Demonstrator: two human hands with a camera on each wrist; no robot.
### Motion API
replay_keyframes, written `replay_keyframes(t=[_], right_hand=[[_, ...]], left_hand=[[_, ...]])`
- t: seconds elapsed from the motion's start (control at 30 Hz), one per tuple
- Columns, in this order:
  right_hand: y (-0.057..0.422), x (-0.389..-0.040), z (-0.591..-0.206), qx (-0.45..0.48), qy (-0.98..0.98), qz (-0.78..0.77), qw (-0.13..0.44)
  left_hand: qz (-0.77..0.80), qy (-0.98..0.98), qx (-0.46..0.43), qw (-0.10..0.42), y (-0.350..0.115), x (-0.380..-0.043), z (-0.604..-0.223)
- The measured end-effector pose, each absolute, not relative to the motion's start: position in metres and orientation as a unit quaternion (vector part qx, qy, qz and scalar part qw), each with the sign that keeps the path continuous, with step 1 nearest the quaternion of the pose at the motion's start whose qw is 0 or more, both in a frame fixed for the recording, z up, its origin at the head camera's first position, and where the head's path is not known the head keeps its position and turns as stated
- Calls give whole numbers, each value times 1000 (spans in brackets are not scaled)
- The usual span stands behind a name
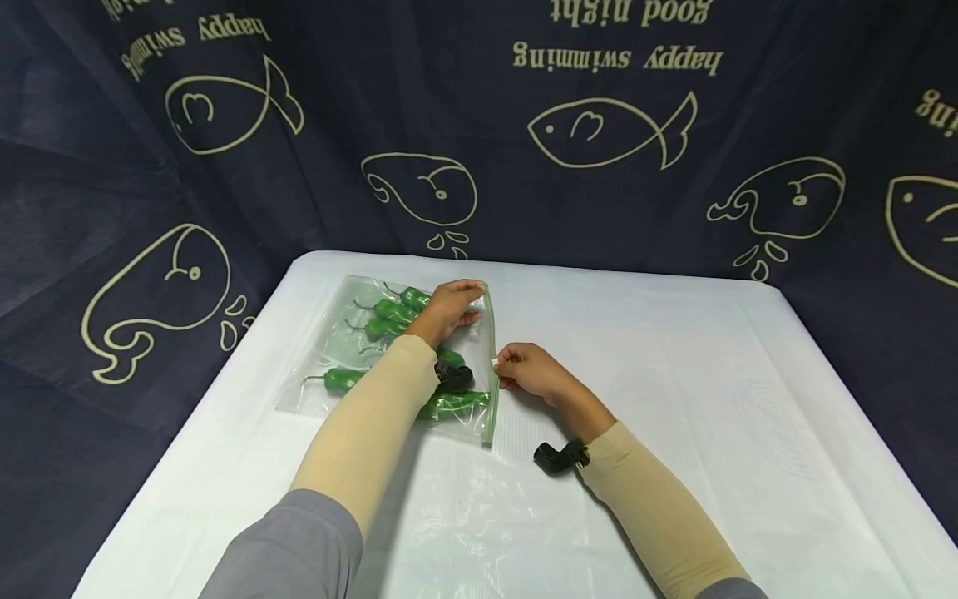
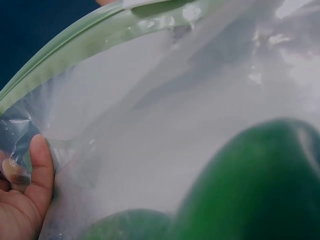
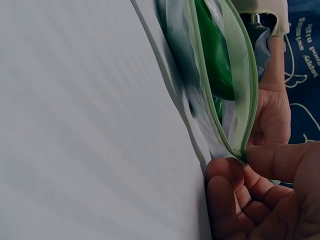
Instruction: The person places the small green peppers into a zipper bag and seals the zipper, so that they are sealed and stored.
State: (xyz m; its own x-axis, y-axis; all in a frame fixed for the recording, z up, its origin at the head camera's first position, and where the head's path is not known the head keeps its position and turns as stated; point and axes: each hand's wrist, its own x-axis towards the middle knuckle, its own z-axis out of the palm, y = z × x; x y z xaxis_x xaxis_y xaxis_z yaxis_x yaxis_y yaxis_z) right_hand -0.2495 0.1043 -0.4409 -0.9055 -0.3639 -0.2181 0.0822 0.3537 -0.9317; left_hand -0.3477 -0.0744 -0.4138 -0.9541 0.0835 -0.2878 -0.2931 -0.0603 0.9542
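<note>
A clear zip bag (image 1: 340,333) lies on the table with several green chili peppers (image 1: 340,380) inside. Its green zip strip (image 1: 490,420) runs along the right side. My left hand (image 1: 447,309) grips the plastic near the far end of that strip; in the left wrist view its thumb (image 2: 41,160) presses against the bag. On the strip, my right hand (image 1: 527,370) pinches a white slider (image 1: 495,361) between thumb and fingers. The right wrist view shows the two zip edges (image 3: 250,90) gaping apart above the pinch, a pepper (image 3: 212,55) visible between them.
The white-covered table (image 1: 674,374) extends right of the bag and toward me. Behind it hangs a dark blue curtain (image 1: 486,108) with fish and whale drawings. Black wrist cameras sit on my left wrist (image 1: 453,377) and right wrist (image 1: 561,457).
</note>
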Motion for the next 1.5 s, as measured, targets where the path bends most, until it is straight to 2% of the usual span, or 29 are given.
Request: replay_keyframes(t=[1.5], right_hand=[[105,-231,-438,-115,800,-552,206]], left_hand=[[725,672,-78,129,-75,-349,-416]])
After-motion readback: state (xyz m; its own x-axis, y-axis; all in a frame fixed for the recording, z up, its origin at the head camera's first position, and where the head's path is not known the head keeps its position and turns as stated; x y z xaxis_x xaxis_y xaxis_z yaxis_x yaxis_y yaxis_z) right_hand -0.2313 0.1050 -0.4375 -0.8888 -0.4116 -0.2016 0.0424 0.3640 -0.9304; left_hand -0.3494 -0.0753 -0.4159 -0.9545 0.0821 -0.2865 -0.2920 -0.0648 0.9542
